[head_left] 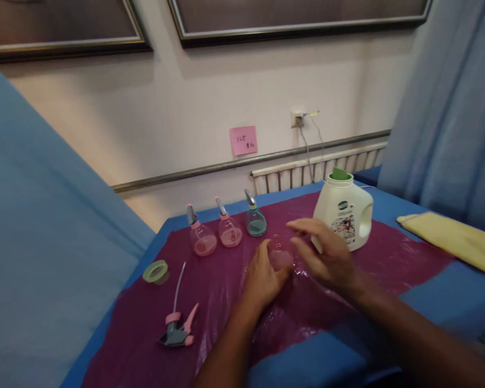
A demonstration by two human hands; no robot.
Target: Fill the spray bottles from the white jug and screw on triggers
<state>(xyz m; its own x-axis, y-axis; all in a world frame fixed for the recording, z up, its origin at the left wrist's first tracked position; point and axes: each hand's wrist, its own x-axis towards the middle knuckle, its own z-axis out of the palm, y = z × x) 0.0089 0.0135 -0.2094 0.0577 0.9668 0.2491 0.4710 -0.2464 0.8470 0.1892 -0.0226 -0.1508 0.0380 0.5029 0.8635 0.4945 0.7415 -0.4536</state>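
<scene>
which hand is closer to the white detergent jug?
Right. The right hand hovers just in front of the white detergent jug; the left hand sits further left, holding the small pink bottle.

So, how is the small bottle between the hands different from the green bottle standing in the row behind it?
The small bottle between the hands has no spray head, so its neck is open; the green bottle carries its spray head. The small bottle is pink-tinted, the green bottle teal. The left hand grips the small bottle and the right hand is next to it; the green bottle stands untouched. Both are round, clear and upright on the purple sheet.
</scene>
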